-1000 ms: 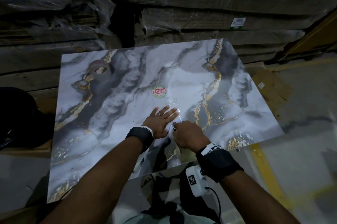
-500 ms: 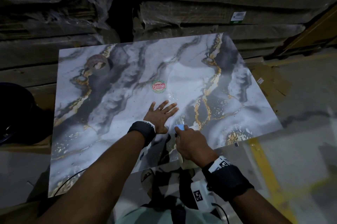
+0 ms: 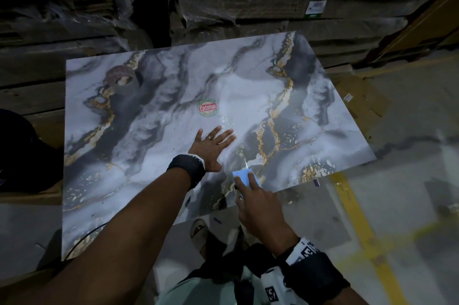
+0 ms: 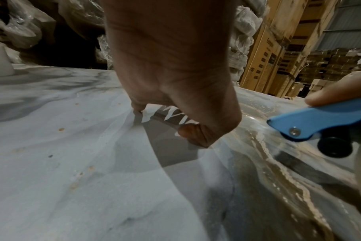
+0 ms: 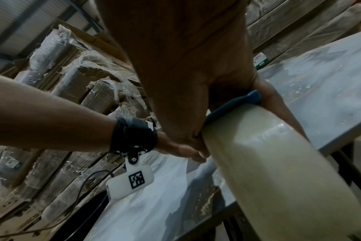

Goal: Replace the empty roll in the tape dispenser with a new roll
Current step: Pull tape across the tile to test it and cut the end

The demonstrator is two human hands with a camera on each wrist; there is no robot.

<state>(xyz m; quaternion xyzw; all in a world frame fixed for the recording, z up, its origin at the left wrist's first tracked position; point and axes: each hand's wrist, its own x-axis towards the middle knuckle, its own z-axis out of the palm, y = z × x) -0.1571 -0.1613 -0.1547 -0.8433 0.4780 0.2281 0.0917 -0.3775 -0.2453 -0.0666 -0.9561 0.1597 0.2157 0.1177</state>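
Note:
My right hand (image 3: 258, 205) grips a blue tape dispenser (image 3: 246, 176) near the front edge of a marble-patterned slab (image 3: 149, 155). In the right wrist view a full roll of pale clear tape (image 5: 278, 163) sits in the dispenser (image 5: 233, 106). A shiny strip of tape (image 3: 238, 145) runs on the slab from beside my left fingertips to the dispenser. My left hand (image 3: 213, 145) lies flat on the slab with fingers spread, just left of the strip. The left wrist view shows the dispenser's blue nose (image 4: 319, 120) and black roller (image 4: 334, 148). A brown empty roll (image 3: 121, 77) stands at the slab's far left.
Plastic-wrapped stacks of cartons (image 3: 248, 6) rise right behind the slab. A round red and green sticker (image 3: 207, 107) is on the slab's middle. Concrete floor with a yellow line (image 3: 360, 225) lies to the right. A dark object (image 3: 17, 150) sits at the left.
My right hand has drawn the dispenser back toward the slab's near edge, leaving a strip of tape behind it. My left hand has stayed flat on the slab.

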